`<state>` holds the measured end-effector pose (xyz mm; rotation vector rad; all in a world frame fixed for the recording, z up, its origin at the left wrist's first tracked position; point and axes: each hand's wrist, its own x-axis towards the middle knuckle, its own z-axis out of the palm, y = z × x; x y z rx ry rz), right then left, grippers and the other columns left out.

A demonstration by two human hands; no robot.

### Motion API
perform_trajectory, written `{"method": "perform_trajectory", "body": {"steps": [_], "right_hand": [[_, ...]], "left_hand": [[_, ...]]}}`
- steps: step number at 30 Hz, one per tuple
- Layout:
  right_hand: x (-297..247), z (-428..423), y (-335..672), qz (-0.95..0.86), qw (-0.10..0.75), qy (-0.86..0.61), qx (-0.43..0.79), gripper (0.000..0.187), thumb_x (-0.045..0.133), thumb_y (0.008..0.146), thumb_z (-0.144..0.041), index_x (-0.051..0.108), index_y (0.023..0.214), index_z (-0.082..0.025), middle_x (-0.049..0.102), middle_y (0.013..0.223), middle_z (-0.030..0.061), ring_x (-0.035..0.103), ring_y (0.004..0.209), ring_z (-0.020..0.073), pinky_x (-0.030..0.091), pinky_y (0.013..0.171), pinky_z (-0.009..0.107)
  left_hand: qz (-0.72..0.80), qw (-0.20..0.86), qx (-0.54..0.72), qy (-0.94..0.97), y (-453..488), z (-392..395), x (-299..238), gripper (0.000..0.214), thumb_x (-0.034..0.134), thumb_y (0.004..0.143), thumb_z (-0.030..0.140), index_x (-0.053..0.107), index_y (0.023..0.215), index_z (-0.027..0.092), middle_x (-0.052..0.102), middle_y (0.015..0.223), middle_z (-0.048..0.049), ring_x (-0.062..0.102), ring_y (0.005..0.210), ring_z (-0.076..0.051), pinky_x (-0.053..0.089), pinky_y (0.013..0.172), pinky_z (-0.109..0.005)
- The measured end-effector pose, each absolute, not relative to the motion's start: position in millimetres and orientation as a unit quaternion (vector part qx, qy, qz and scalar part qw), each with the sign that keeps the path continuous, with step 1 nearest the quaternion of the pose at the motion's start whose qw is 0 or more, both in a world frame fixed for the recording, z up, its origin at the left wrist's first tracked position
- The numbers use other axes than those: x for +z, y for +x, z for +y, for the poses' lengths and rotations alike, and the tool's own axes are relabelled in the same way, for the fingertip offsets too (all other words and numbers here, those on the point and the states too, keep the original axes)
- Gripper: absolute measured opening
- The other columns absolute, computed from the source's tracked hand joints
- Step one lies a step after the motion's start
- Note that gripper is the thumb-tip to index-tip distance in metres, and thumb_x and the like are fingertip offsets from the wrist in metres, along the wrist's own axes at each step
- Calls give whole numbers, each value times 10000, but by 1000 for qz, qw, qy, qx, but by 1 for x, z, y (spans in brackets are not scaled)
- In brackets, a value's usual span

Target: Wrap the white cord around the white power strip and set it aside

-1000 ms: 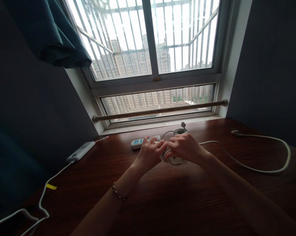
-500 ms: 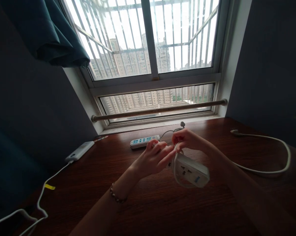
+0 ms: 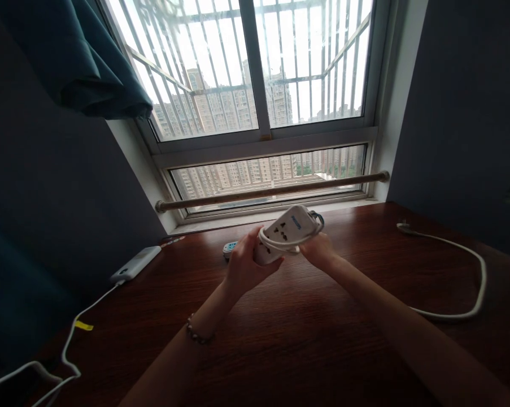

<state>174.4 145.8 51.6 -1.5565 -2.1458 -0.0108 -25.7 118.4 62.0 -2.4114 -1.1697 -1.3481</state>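
Observation:
My left hand [image 3: 247,261] grips the near left end of a white power strip [image 3: 289,227], thumb below and fingers at its side. The strip is raised off the table and tilted, its sockets and a blue label facing me. A white cord [image 3: 280,245] is looped around its body. Close behind the strip's right end is my right hand [image 3: 320,249], closed at the cord, its fingertips mostly hidden. A second power strip [image 3: 229,247] with blue sockets lies on the table, largely covered by my left hand.
On the wooden table [image 3: 322,339], a white cable [image 3: 483,277] with a plug curves at the right. To the left lies a white box-like device [image 3: 136,263] with a cable [image 3: 70,339] bearing a yellow tag. A window rail [image 3: 271,192] runs beyond the table's far edge.
The held power strip has been lifted and turned, its labelled end now pointing up and away. My left hand shifted its grip onto the strip. The cable at the right has pulled slightly inward.

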Motion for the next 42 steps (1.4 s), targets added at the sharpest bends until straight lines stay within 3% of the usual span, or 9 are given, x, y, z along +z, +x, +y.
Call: {"method": "perform_trajectory", "body": {"steps": [3, 6, 12, 17, 21, 24, 30, 38, 42], "right_hand": [[39, 154, 181, -772, 167, -612, 50, 387, 495, 867, -342, 499, 1151, -80, 579, 1021, 153, 567, 947, 264, 450, 758, 348], [32, 159, 188, -769, 71, -627, 108, 444, 637, 772, -294, 519, 1106, -25, 566, 1038, 202, 557, 966, 318, 458, 769, 367], [36, 156, 190, -751, -43, -635, 174, 198, 464, 806, -62, 587, 954, -14, 602, 814, 165, 592, 565, 203, 466, 552, 290], [63, 132, 182, -785, 33, -618, 40, 217, 403, 834, -105, 575, 967, -100, 583, 941, 166, 592, 850, 296, 432, 647, 333], [85, 106, 177, -836, 91, -537, -64, 170, 402, 880, -222, 549, 856, -140, 591, 769, 95, 599, 719, 248, 300, 516, 270], [90, 89, 172, -873, 97, -470, -87, 131, 421, 828, -143, 533, 763, -152, 574, 664, 46, 587, 615, 201, 195, 461, 277], [95, 71, 161, -907, 138, -380, -118, 135, 421, 809, -109, 477, 695, -153, 543, 579, 7, 519, 505, 142, 152, 452, 292], [109, 72, 168, -913, 126, -358, -148, 142, 399, 845, -87, 496, 762, -149, 559, 647, -5, 466, 527, 117, 172, 480, 261], [113, 83, 179, -896, 128, -383, -185, 129, 457, 867, -136, 523, 758, -161, 573, 700, -14, 481, 580, 126, 158, 504, 260]], "left_hand": [[-497, 29, -438, -749, -32, 126, 61, 689, 680, 643, 489, 412, 1211, 205, 632, 979, -40, 605, 847, -207, 471, 700, -298], [-551, 49, -441, -707, -41, 136, 62, 697, 653, 643, 558, 426, 1201, 207, 635, 932, -37, 609, 803, -219, 457, 649, -303], [-616, 72, -420, -663, -52, 148, 66, 620, 592, 692, 567, 429, 1148, 181, 615, 981, -71, 604, 853, -223, 455, 667, -299], [-674, 113, -349, -641, -53, 152, 62, 654, 577, 691, 538, 410, 1186, 144, 580, 1087, -146, 582, 929, -328, 445, 725, -407], [-704, 105, -300, -635, -55, 155, 60, 641, 577, 669, 546, 438, 1135, 129, 585, 1060, -161, 591, 911, -325, 454, 703, -397], [-712, 100, -271, -641, -54, 154, 61, 643, 564, 668, 578, 440, 1120, 138, 595, 1036, -156, 599, 905, -302, 454, 711, -374], [-703, 115, -205, -671, -49, 149, 56, 601, 515, 673, 649, 491, 965, 124, 629, 818, -153, 620, 773, -317, 442, 627, -360], [-535, 192, -154, -808, -34, 148, 29, 383, 583, 690, 375, 532, 949, 98, 601, 894, -121, 566, 835, -262, 418, 726, -345], [-445, 240, -140, -851, -30, 145, 29, 536, 627, 644, 251, 508, 1143, 96, 592, 1013, -112, 517, 907, -280, 372, 840, -427]]}}
